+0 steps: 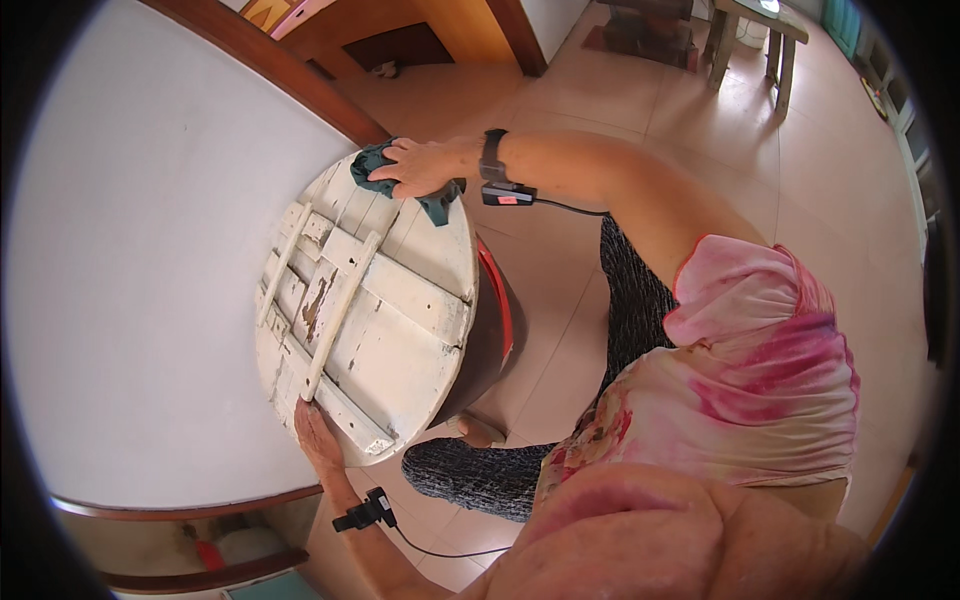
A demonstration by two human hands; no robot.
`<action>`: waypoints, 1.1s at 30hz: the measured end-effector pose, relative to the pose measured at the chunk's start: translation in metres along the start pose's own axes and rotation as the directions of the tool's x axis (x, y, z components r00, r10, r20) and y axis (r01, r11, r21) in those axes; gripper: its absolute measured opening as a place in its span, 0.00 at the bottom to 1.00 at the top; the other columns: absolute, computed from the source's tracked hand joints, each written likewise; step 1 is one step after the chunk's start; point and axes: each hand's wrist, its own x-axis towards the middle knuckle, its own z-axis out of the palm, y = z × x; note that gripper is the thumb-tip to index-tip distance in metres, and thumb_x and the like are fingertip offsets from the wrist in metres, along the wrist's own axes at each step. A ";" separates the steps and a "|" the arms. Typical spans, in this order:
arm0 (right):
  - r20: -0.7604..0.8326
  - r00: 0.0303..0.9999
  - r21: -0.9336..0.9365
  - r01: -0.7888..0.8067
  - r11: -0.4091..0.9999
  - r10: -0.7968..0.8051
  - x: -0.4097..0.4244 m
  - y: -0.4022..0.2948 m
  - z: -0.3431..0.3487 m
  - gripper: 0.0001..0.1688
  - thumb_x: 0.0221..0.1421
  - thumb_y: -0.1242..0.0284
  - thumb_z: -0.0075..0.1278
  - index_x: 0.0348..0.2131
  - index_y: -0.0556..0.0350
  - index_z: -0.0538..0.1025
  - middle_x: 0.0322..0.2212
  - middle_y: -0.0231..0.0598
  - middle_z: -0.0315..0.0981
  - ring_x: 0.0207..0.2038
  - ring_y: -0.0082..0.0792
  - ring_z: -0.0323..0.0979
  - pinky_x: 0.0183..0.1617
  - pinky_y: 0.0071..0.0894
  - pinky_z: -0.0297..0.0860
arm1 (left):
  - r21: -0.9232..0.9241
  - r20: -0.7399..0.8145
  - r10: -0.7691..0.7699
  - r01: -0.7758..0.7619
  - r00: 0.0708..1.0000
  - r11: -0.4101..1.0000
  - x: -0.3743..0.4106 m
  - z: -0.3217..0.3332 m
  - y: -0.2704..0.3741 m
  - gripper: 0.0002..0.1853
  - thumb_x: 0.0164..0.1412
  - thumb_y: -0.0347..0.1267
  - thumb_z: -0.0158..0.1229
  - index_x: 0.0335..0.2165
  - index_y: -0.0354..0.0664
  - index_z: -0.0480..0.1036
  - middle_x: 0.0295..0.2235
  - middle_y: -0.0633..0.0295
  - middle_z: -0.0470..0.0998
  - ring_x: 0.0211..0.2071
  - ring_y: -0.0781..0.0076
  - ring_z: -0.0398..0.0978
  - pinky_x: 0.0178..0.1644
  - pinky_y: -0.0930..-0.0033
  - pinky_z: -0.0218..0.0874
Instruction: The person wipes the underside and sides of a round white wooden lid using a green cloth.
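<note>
A round, white-painted wooden lid [412, 322] with worn, flaking paint sits on a dark vat or barrel [491, 330] that shows a red strip on its side. Crosswise battens and a long wooden bar [341, 319] run over the lid. My right hand [420, 166] presses a crumpled dark green cloth [442, 208] to the lid's far edge, fingers spread over it. At the near-left edge, my left hand [319, 435] holds the rim, fingertips by the bar's end. Its thumb cannot be clearly made out.
A white wall [135, 262] stands close beside the lid. Behind is a brown wooden door frame [300, 75]. A wooden bench [757, 37] stands on the tiled floor [559, 330] farther off. Black wrist straps with cables [570, 208] are on both arms. A low recess [247, 536] lies at lower left.
</note>
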 end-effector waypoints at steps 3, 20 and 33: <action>-0.033 0.999 0.014 0.018 1.000 -0.018 0.008 0.006 0.005 0.36 0.56 0.58 0.44 0.64 0.34 0.61 0.60 0.51 0.53 0.66 0.60 0.42 0.67 0.58 0.48 | -0.093 -0.017 -0.055 0.053 0.998 0.994 0.004 -0.001 0.000 0.25 0.69 0.38 0.41 0.55 0.30 0.67 0.55 0.41 0.69 0.58 0.47 0.64 0.63 0.56 0.52; -0.301 0.793 -0.071 0.535 0.842 -0.529 -0.115 -0.043 0.007 0.25 0.49 0.64 0.56 0.47 0.50 0.75 0.42 0.45 0.67 0.45 0.47 0.63 0.51 0.45 0.64 | 0.092 -0.015 0.114 -0.113 0.993 0.989 0.007 0.008 0.003 0.22 0.68 0.36 0.44 0.53 0.30 0.68 0.51 0.42 0.72 0.54 0.44 0.66 0.60 0.54 0.55; -0.294 0.866 0.017 0.427 0.904 -0.404 -0.093 -0.056 0.011 0.26 0.53 0.54 0.53 0.49 0.44 0.76 0.60 0.50 0.58 0.64 0.51 0.53 0.64 0.59 0.52 | 0.068 -0.015 0.114 -0.113 0.993 0.991 0.006 0.004 0.003 0.22 0.67 0.33 0.46 0.54 0.29 0.67 0.50 0.43 0.73 0.52 0.45 0.67 0.59 0.53 0.55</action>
